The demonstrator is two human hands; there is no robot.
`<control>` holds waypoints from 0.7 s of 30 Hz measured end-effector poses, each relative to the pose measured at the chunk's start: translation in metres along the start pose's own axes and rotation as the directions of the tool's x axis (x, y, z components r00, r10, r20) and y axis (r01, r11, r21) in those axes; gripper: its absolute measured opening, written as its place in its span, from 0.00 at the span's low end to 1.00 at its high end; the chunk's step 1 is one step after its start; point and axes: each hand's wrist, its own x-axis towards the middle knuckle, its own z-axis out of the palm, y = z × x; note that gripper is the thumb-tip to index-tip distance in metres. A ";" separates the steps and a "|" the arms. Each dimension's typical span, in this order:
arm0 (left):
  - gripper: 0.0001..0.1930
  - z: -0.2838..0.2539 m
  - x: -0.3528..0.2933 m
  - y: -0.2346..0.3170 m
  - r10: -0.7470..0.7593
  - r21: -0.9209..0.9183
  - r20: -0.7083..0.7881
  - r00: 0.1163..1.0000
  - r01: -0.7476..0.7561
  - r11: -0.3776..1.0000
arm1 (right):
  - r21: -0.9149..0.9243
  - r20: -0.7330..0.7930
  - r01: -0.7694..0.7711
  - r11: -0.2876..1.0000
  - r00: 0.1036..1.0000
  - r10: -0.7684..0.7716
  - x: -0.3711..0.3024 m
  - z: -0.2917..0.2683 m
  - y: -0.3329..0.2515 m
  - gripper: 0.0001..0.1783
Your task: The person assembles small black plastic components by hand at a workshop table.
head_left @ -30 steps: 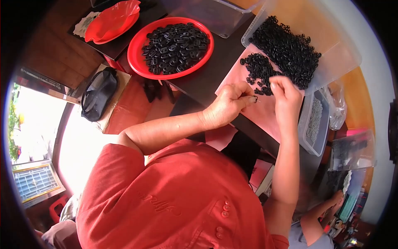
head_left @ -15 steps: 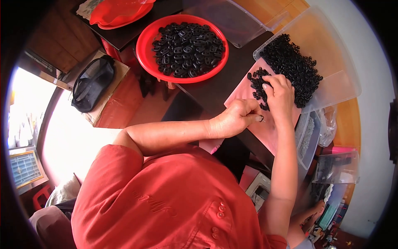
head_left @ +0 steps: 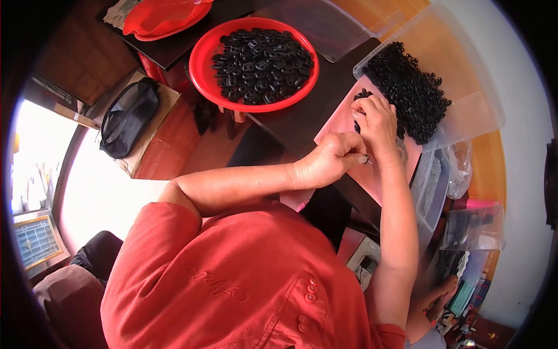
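Note:
My left hand is closed in a pinch over the front of a pink sheet. Between its thumb and finger is a tiny dark piece, mostly hidden. My right hand reaches past it, fingers curled down and together over a few small black plastic pieces on the sheet. One of them seems to be at its fingertips. Behind the right hand, a heap of small black looped pieces fills the inner part of a clear plastic box.
A red basin of black two-slotted oval pieces stands at the far left of the dark table. Beside the sheet are a clear tray of small silvery bits and a plastic bag. Another person's arm shows lower right.
My right hand has shifted slightly left and nearer, now bent over the loose pieces on the sheet. The left hand keeps its pinch almost in place.

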 end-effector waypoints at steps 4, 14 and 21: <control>0.04 -0.001 -0.002 0.006 -0.016 0.015 -0.076 0.997 0.017 1.000 | 0.085 -0.179 -0.008 0.996 0.984 0.023 -0.012 -0.029 -0.007 0.07; 0.05 0.005 0.001 0.000 -0.037 -0.002 -0.171 0.985 0.037 0.999 | 0.025 -0.258 -0.112 0.993 0.959 0.115 -0.097 -0.049 -0.047 0.11; 0.06 0.007 0.001 0.002 -0.094 0.030 -0.170 0.981 0.101 0.994 | 0.076 -0.318 -0.318 0.945 0.891 0.325 -0.110 -0.066 -0.038 0.05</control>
